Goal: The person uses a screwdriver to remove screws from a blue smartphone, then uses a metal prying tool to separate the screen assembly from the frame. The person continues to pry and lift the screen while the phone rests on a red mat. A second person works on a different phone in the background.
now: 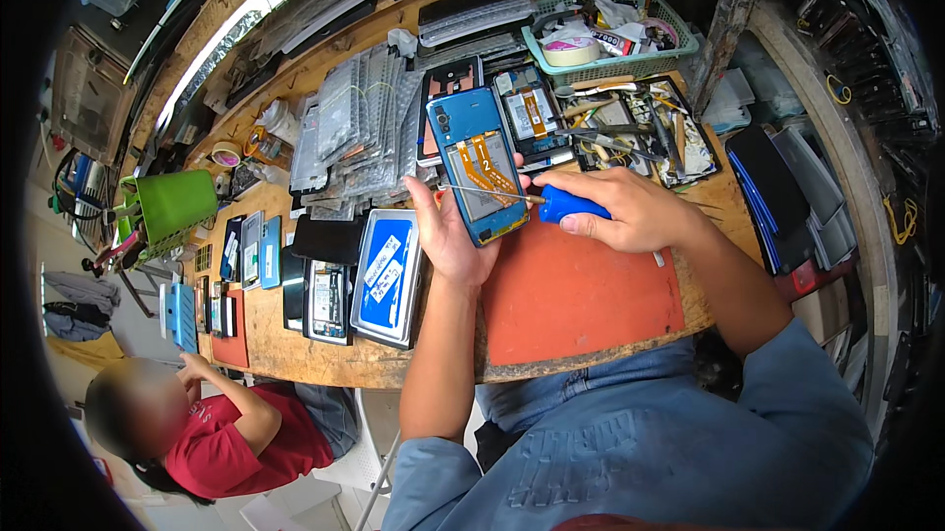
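My left hand (455, 244) is wrapped around a blue phone (474, 159) from below and holds it tilted up over the bench. The phone's inside shows a battery crossed by orange flex cables. In my right hand (640, 211) is a screwdriver (573, 204) with a blue handle. Its thin metal shaft lies across the lower part of the phone and points left toward my left thumb; whether it touches the phone I cannot tell. Beneath both hands is an orange-red mat (591, 305) on the wooden bench.
Behind the phone lie another opened phone (529, 113) and bubble-wrapped packs (359, 113). Loose tools (630, 132) cover the right back, below a green basket (645, 63). Left of my forearm are a blue-and-white box (386, 275) and an opened phone (328, 300). A person in red (246, 442) sits at left.
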{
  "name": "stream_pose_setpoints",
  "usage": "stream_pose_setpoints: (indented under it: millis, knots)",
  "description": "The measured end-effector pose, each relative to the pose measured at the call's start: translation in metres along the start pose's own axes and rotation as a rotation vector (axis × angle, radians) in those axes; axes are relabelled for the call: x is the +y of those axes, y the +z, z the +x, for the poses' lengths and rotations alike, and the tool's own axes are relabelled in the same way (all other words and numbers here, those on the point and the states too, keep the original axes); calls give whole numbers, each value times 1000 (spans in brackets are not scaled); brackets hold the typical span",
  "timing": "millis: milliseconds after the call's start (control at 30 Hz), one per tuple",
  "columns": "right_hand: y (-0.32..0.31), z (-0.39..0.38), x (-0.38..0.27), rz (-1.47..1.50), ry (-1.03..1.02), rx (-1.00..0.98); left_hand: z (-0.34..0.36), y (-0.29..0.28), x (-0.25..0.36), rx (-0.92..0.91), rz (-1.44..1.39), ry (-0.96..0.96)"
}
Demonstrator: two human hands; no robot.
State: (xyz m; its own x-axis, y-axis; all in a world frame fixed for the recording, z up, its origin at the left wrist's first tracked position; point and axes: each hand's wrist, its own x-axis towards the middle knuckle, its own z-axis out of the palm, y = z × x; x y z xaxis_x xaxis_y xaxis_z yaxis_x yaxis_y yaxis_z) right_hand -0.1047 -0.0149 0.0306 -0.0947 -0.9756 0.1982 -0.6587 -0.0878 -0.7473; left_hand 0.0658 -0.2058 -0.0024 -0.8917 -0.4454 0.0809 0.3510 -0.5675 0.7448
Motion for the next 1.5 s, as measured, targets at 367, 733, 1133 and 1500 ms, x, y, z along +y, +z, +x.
stream_pose_setpoints:
  millis: [367, 733, 1133, 1500]
  knots:
    - [-7, 0, 4, 9, -14, 77, -2, 5, -1, -33, 215, -24]
    - [-8, -2, 14, -11, -88, 84, -2, 7, -3, -30, 260, -14]
    - [-14, -3, 18, 54, -62, 24, 0, 6, 0, -3, 201, 20]
    - [-13, -4, 20, 13, -28, 26, 2, 17, 1, 133, 431, 10]
